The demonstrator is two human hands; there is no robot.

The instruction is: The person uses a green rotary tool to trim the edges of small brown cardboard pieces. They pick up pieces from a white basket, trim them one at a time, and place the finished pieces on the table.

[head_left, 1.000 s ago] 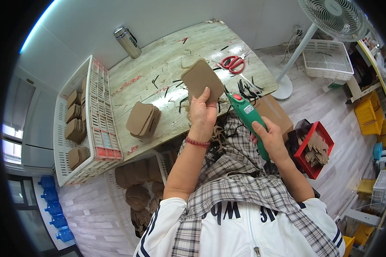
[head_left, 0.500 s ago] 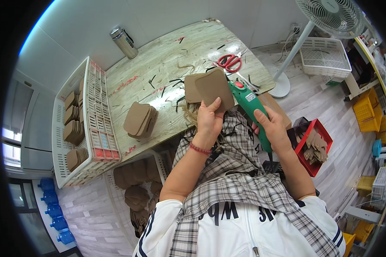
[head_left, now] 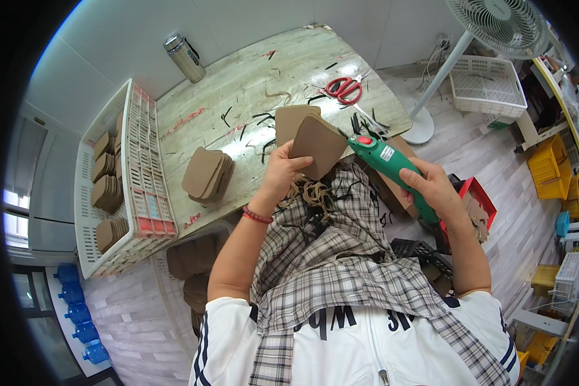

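Note:
My left hand [head_left: 282, 172] pinches a flat brown rounded-square piece [head_left: 319, 147] by its lower left side, thumb on top. The piece hangs tilted over the table's front edge. Behind it, partly covered, more brown pieces [head_left: 291, 118] lie on the table. Wrapped round the body of a green electric hand tool [head_left: 388, 159] with a red button is my right hand [head_left: 427, 190]. The tool's nose points at the right edge of the piece; whether they touch I cannot tell. A small stack of like pieces [head_left: 206, 175] sits to the left.
Red-handled scissors [head_left: 345, 90] and black scraps lie on the table [head_left: 219, 96]; a steel flask [head_left: 185, 58] stands behind. At left, a white crate [head_left: 149, 193] holds brown stacks. Tan strands [head_left: 312, 193] lie on my lap. A red box [head_left: 479, 199] and fan [head_left: 453, 64] are right.
My left hand has shifted left, and the brown piece has turned in its grip. My right hand and the green tool have moved a little right.

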